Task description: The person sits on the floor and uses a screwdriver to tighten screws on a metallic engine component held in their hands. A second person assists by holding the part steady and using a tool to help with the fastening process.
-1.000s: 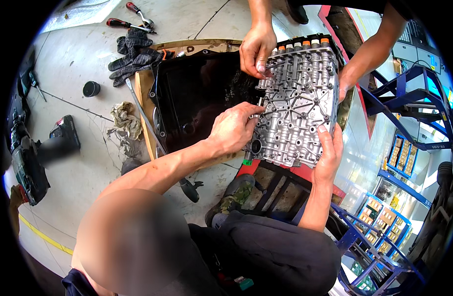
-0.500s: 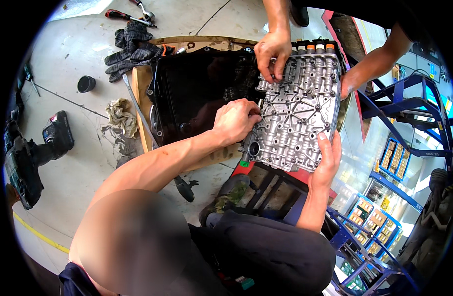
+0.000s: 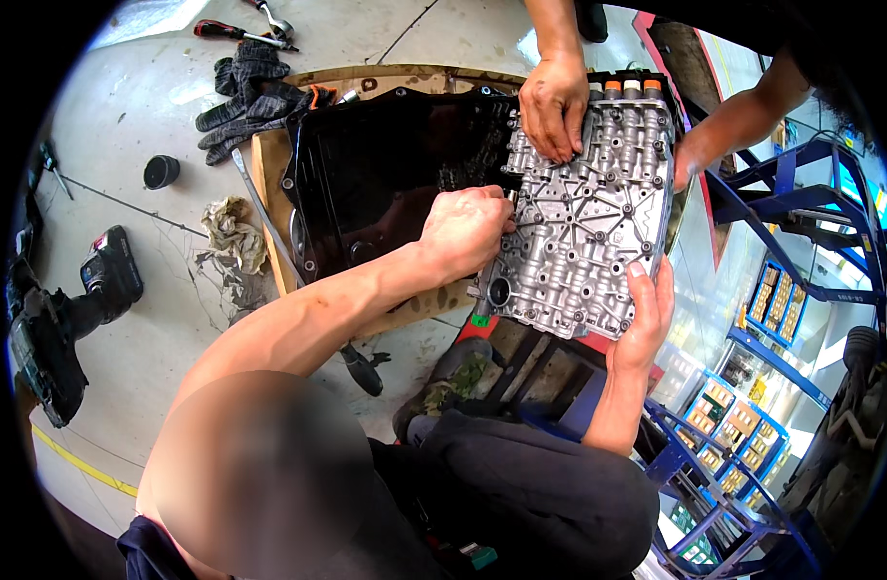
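Observation:
A silver cast-metal transmission valve body (image 3: 579, 217), covered in channels and bolts, lies right of centre. My right hand (image 3: 644, 307) grips its near right edge, thumb on top and fingers along the side. At its left edge my left hand (image 3: 463, 230) is closed, with the fingertips turned out of sight. Beside those knuckles a small shiny metal cylinder (image 3: 512, 196) shows; whether I hold it cannot be told. A co-worker's hand (image 3: 556, 106) pinches at the far part of the valve body, and their other hand (image 3: 693, 159) is at its right edge.
Left of the valve body sits a glossy black pan (image 3: 395, 164) on a wooden board (image 3: 269, 184). Dark gloves (image 3: 245, 97), a ratchet (image 3: 277, 21), a black cup (image 3: 161, 172), a crumpled rag (image 3: 232, 232) and a cordless power tool (image 3: 110, 271) lie on the floor. Blue metal frames (image 3: 791, 222) stand right.
The co-worker's far hand has shifted right over the valve body. My left hand has rolled into a tighter fist at the left edge. My right hand keeps its grip.

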Demonstrator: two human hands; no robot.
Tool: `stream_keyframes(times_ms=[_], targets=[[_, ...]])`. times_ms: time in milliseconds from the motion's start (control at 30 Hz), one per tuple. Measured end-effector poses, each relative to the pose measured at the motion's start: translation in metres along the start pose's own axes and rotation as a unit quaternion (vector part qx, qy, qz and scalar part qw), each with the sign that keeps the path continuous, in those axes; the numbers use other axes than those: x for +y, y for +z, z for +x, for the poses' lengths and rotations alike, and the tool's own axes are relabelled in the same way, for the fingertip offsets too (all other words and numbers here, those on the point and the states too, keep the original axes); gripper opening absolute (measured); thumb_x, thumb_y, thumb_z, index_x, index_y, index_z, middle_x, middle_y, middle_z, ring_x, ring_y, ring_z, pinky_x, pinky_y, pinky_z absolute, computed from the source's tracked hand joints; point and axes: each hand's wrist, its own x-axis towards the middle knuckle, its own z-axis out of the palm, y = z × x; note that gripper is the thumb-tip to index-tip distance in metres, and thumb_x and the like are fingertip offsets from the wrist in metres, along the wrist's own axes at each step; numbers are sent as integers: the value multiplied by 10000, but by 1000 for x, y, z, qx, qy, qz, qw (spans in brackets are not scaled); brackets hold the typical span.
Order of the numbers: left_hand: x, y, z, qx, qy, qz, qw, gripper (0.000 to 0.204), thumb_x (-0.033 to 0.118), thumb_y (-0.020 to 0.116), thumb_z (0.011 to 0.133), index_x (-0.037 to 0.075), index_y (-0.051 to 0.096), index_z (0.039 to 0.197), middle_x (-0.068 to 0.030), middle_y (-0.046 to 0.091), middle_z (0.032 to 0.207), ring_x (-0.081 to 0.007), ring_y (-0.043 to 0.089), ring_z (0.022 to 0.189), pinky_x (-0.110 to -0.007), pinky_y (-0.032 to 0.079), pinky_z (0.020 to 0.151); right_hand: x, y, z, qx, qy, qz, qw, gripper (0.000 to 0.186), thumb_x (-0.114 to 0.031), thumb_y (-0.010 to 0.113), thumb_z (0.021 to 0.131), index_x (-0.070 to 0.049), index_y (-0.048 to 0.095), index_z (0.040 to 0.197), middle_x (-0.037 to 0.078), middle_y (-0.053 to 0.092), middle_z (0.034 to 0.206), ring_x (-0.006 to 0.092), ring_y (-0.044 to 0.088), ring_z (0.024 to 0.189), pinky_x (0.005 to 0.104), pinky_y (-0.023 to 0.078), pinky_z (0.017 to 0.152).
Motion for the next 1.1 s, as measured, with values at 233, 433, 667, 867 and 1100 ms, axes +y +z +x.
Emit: stream_keyframes(times_ms=[233, 433, 667, 867, 1100], targets=[[1, 2, -4, -8, -33, -17, 999, 203, 229, 674, 974, 43, 743, 1014, -120, 699, 971, -365, 707, 915, -479, 568, 778, 4, 0, 0, 4, 0, 16, 1000, 410, -159, 644, 986, 33, 583, 1343, 55, 656, 1198, 130, 589, 1070, 292, 446, 997], [3, -2, -4, -13, -35, -15, 999, 221, 244, 662, 987, 42, 743, 1022, -126, 699, 975, -372, 707, 916, -484, 568, 799, 6, -4, 2, -11, -4, 9, 1000, 432, -174, 649, 985, 42, 579, 1353, 71, 659, 1217, 138, 594, 1090, 298, 443, 1015], [6, -1, -3, -15, -45, -9, 999, 226, 246, 657, 991, 41, 741, 1035, -131, 696, 995, -372, 705, 936, -483, 567, 814, 7, -4, 3, -12, -7, 15, 1000, 447, -178, 648, 986, 49, 577, 1364, 83, 660, 1239, 148, 599, 1107, 310, 442, 1029], [8, -3, -4, -24, -56, -9, 998, 231, 251, 650, 995, 43, 739, 1043, -131, 700, 1011, -374, 707, 952, -483, 565, 830, 8, -4, 2, -10, -1, 20, 1000, 453, -184, 653, 988, 43, 576, 1372, 64, 661, 1218, 131, 593, 1078, 295, 444, 1005], [5, 1, -5, -12, -47, -6, 999, 224, 248, 651, 995, 47, 740, 1041, -129, 700, 1009, -374, 708, 943, -483, 567, 820, 9, -3, 2, -6, 2, 22, 1000, 451, -189, 657, 991, 33, 576, 1374, 48, 661, 1198, 114, 586, 1053, 281, 445, 980]])
